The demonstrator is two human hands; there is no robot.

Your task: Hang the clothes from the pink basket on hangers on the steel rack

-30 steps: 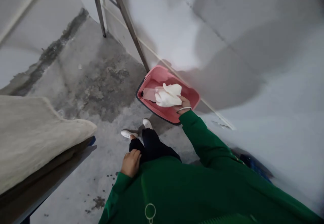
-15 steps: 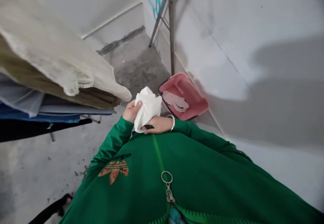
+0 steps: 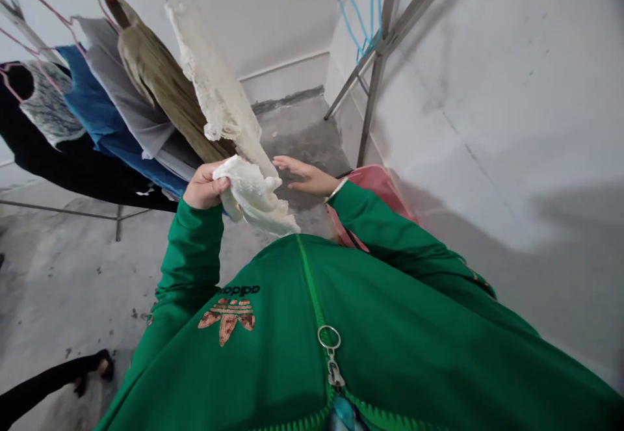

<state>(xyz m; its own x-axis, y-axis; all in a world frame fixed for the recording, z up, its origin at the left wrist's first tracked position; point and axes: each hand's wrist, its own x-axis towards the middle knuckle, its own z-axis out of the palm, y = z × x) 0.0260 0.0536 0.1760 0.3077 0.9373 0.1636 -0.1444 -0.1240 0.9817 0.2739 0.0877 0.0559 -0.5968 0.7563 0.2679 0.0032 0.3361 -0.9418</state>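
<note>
Hanging clothes (image 3: 151,93) fill the upper left; the left hand (image 3: 205,187) clamps a white cloth (image 3: 253,197), seemingly to keep it raised, the right hand (image 3: 307,176) open just beside it.

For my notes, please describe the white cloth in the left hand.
Find the clothes on pink hangers. In front of them, a person in a green zip jacket raises a crumpled white cloth in the left hand. Unlike the cream lace garment beside it, this cloth is held, not hung.

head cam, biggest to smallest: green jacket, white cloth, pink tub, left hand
Green jacket looks largest. White cloth and pink tub are unsure, the tub being partly hidden and farther off. Left hand looks smallest.
</note>
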